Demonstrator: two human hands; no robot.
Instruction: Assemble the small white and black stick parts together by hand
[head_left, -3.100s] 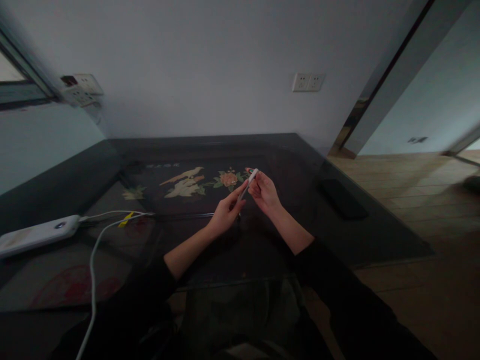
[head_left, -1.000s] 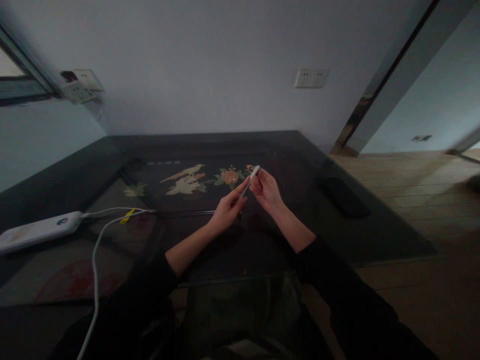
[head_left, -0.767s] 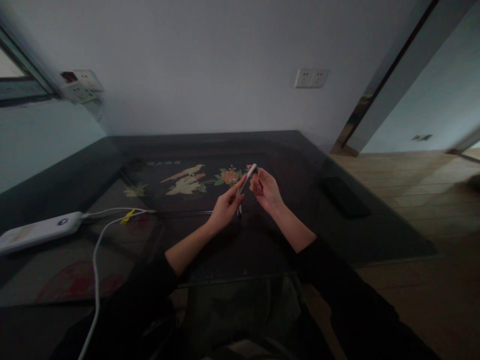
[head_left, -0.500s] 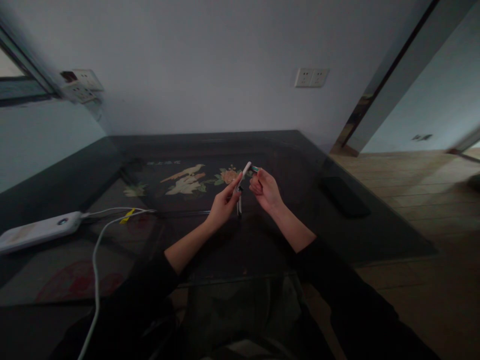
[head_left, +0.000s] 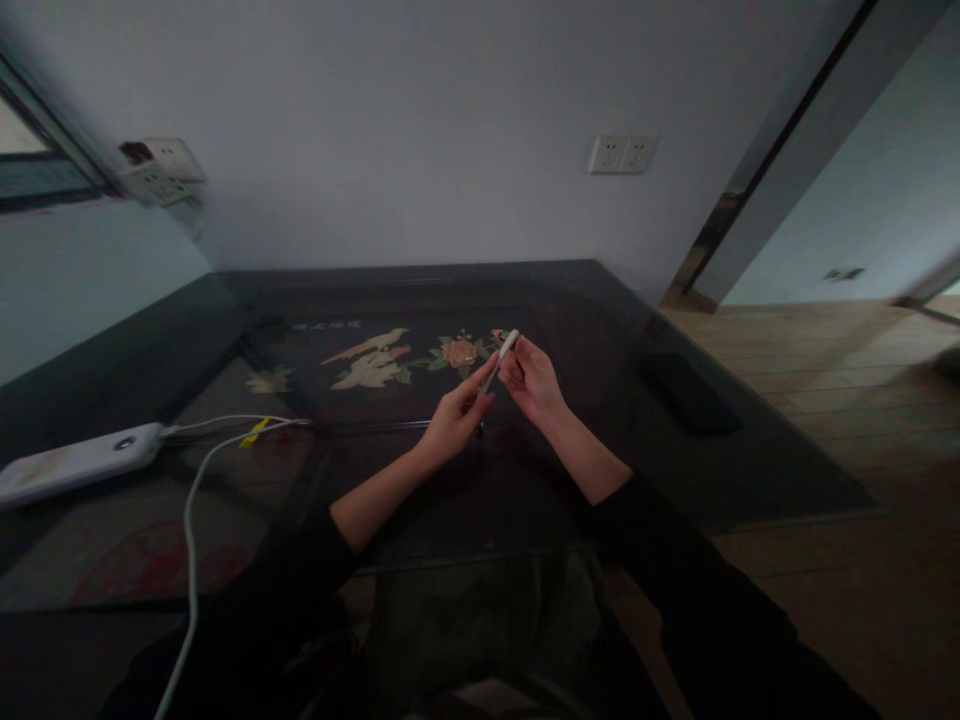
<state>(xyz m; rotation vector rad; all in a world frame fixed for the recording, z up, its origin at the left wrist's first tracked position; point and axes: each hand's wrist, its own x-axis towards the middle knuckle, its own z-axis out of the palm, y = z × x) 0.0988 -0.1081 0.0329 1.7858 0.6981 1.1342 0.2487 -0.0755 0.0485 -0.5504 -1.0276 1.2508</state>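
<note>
In the head view my left hand (head_left: 454,412) pinches a slim, flat white object (head_left: 508,344) between thumb and fingers above the dark table (head_left: 420,500). This object is tilted, its rounded tip pointing up and to the right; I cannot make out its kind. Close beside that tip is my right hand (head_left: 534,382), its fingers curled into a pinch. Whatever the right fingers hold is hidden behind the tip and the fingers. A small dark and reddish bit shows just left of the tip, too small to name.
A black phone-like slab (head_left: 688,393) lies at the table's right. On the left are a long white device (head_left: 82,465) and a white cable (head_left: 192,540) with a yellow tag (head_left: 255,432). Wall sockets (head_left: 624,154) sit above the table's back edge.
The white object's tip has moved right, closer to my right hand, and leans more. The small teal-striped piece at my right fingertips no longer shows. A pale strip hanging below my left hand is now mostly hidden.
</note>
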